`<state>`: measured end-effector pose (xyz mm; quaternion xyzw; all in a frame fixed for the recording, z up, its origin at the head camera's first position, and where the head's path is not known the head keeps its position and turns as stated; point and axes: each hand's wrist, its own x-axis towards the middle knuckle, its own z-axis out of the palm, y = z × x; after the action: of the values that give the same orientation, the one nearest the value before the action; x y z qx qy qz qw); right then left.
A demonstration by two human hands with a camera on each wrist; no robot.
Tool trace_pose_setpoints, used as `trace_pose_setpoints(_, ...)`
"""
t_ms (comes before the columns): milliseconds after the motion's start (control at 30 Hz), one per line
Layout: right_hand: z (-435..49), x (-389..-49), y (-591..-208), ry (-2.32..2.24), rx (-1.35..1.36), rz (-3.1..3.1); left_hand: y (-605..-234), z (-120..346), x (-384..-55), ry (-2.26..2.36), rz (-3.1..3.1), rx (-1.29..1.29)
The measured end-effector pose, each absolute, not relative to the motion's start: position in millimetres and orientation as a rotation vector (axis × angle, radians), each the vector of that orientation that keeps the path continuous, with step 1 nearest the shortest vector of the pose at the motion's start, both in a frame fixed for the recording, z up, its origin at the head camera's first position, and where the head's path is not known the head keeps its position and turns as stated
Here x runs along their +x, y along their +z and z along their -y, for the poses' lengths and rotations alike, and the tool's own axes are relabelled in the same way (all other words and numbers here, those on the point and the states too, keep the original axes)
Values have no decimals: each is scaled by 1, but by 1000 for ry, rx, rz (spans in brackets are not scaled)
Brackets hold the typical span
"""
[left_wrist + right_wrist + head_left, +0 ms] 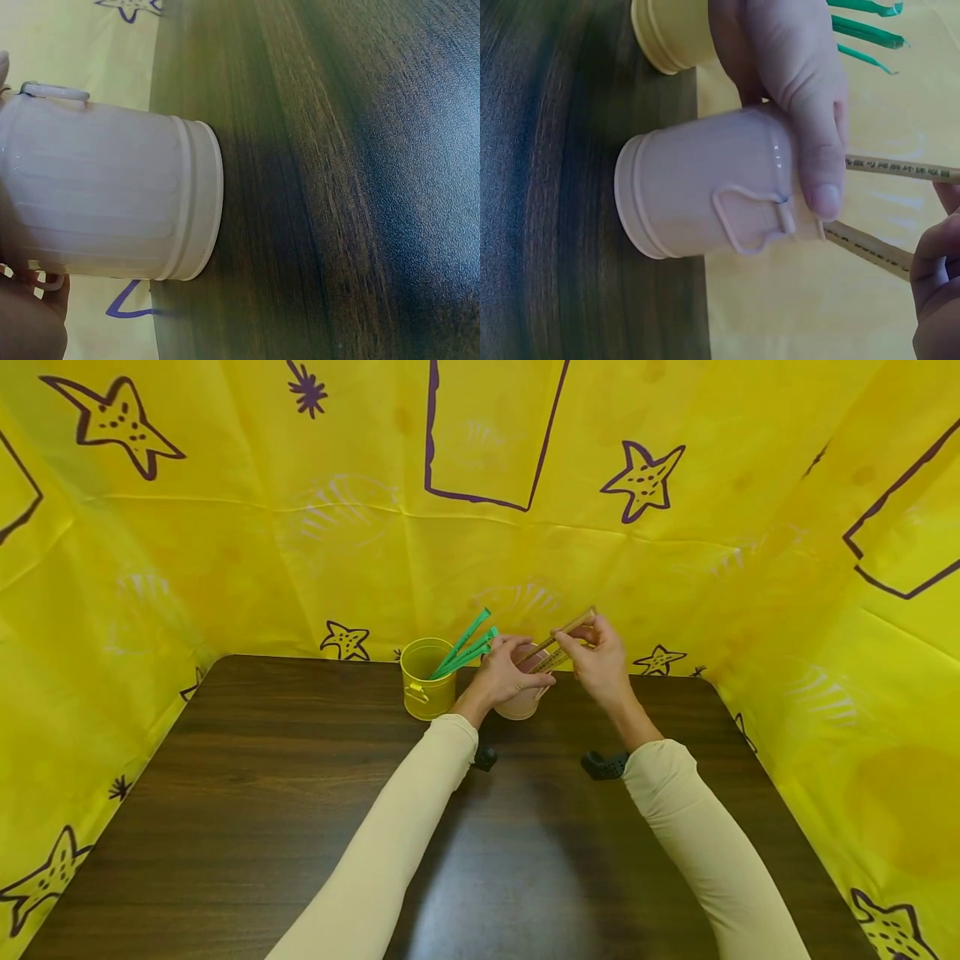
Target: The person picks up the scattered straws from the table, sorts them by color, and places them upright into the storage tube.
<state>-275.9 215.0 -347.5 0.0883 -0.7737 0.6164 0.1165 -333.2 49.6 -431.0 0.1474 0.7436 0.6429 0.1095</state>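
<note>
A small pink pail (516,707) stands near the back edge of the table. My left hand (501,677) grips its rim, the thumb lying across the near side in the right wrist view. Brown paper-wrapped straws (871,251) with printed lettering slant into the pail's mouth. Their outer ends are at my right hand (602,662), which pinches at least one between thumb and fingers. Their lower ends are hidden inside the pail. In the left wrist view the pail's side (97,187) and wire handles show, with only a bit of hand at the edge.
Left of the pink pail stands a yellow pail (427,695) holding several green wrapped straws (467,647). A dark wood table (262,793) lies beneath, backed and flanked by a yellow patterned cloth (360,568). Dark wrist devices (604,766) sit below both wrists.
</note>
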Motion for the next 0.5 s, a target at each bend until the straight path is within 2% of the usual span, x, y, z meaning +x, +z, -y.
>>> trace_pose_setpoints(267, -222, -286, -366, 1798, 272, 2312, -430, -49, -331, 1626, -2493, 427)
trace_pose_setpoints(500, -229, -281, -368, 1714, 214, 2320, -429, -48, -333, 1492, -2604, 429)
